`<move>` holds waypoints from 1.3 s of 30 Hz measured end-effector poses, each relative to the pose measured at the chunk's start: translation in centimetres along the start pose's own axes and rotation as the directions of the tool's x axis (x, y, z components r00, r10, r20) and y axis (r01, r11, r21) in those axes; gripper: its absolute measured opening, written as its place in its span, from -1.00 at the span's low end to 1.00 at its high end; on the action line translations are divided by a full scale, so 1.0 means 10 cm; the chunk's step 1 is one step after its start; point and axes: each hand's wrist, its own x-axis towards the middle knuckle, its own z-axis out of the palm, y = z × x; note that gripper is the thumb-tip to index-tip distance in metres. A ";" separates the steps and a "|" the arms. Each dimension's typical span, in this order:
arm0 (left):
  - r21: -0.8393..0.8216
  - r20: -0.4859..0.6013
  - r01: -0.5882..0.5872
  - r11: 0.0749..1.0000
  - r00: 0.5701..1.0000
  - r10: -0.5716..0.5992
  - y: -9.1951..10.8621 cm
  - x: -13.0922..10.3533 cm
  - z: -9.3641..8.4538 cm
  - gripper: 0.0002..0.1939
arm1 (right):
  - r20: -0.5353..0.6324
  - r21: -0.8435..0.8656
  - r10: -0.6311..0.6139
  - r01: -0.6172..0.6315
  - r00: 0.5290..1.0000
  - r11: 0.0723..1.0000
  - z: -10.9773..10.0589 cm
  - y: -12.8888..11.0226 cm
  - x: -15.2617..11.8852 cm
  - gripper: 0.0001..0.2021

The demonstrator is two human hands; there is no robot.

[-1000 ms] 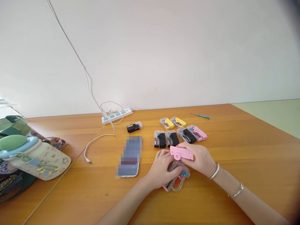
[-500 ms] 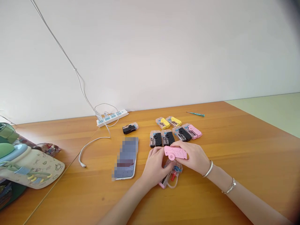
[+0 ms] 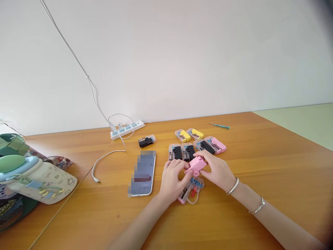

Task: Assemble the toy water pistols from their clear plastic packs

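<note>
A pink plastic part with a round knob is held between both hands just over the table. My left hand pinches its left end with thumb and fingers. On its right side, my right hand grips the part between thumb and fingers. Below it on the table lies a clear casing with blue and red pieces, a thin tube and a pink edge, partly hidden by my left hand. Behind my hands lie several clear-cased toys, among them black ones, yellow ones and a pink one.
Left of my hands lies a phone. A white power strip with a cable stands near the wall. One more black toy lies behind the phone. A teal screwdriver is at the back right, a bottle at far left.
The pink part has been tilted and turned in my hands, now showing a different side. My left fingers have moved onto its left end. The view has shifted slightly.
</note>
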 end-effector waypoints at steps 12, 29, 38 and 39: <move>-0.248 -0.009 0.148 0.957 0.988 -0.155 0.00 0.02 0.03 -0.80 | -0.100 0.004 0.025 -0.025 0.995 1.000 0.01 -0.07 -0.02 -0.89; 0.123 -0.147 0.101 0.987 0.986 -0.083 0.10 -0.05 0.06 -0.82 | -0.043 -0.279 -0.156 0.138 0.987 0.950 0.05 -0.12 -0.05 -0.89; 0.127 -0.080 0.087 0.988 0.994 -0.077 0.03 -0.06 0.13 -0.79 | 0.050 -0.486 -0.073 0.088 0.996 0.870 0.13 -0.22 -0.09 -0.79; 0.122 -0.075 0.091 0.988 0.994 -0.082 0.03 -0.06 0.13 -0.79 | 0.048 -0.506 -0.078 0.091 0.996 0.858 0.14 -0.23 -0.09 -0.78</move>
